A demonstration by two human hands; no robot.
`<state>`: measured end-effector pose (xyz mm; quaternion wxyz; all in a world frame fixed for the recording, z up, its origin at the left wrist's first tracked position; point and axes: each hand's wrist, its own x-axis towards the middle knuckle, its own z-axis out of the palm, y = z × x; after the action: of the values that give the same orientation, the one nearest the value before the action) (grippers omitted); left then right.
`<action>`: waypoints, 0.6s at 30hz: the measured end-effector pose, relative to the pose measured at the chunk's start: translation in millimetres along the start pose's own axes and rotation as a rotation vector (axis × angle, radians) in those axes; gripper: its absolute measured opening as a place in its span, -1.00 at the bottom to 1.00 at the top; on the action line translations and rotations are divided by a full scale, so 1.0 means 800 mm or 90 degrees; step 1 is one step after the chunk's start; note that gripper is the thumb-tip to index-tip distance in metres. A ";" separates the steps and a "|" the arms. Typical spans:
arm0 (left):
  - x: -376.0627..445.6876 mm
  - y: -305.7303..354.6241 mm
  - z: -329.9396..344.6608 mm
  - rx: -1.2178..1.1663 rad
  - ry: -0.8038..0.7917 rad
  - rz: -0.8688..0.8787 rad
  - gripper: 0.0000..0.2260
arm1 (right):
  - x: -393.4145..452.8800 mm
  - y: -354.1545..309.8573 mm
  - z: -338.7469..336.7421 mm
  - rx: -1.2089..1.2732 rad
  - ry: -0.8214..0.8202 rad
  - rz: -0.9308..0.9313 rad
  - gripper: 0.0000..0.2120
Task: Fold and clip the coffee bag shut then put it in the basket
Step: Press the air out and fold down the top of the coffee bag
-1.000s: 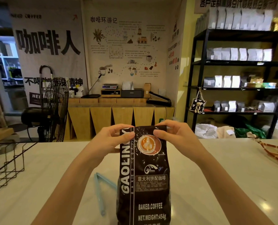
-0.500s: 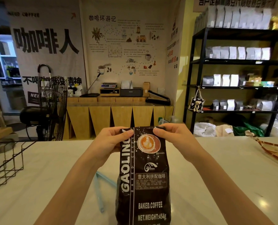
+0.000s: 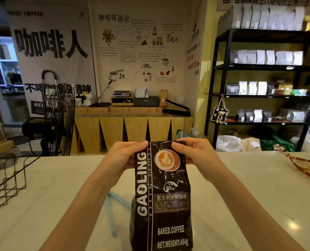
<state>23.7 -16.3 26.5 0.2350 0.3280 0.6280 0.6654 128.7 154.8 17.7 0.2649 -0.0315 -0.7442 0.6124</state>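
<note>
The coffee bag (image 3: 162, 196) stands upright near the front edge of the tabletop (image 3: 60, 187), about midway along it; the left hand (image 3: 122, 158) pinches its top left corner and the right hand (image 3: 194, 154) its top right corner — thumbs on the printed face, fingers behind; a pale blue clip (image 3: 110, 212) lies flat just left of the bag; the wire basket (image 3: 5, 180) sits at the table's left edge, well apart from the bag.

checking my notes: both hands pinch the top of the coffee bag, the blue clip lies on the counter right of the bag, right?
Not quite. The head view shows the blue clip left of the coffee bag, not right. Both the left hand and right hand do pinch its top.
</note>
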 end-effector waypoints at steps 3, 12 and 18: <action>0.000 0.002 -0.003 -0.008 0.010 -0.004 -0.87 | 0.000 0.000 0.001 0.000 -0.005 -0.005 -0.94; 0.002 0.001 -0.005 0.038 -0.019 0.039 -0.81 | -0.001 0.000 0.000 0.000 -0.002 -0.007 -0.94; 0.000 -0.004 -0.008 -0.038 -0.073 0.033 -0.74 | -0.002 0.002 -0.001 0.015 -0.016 -0.008 -0.94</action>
<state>18.7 -20.8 22.9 0.2627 0.3745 0.5845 0.6702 130.1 155.1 15.8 0.2597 -0.0163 -0.7405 0.6196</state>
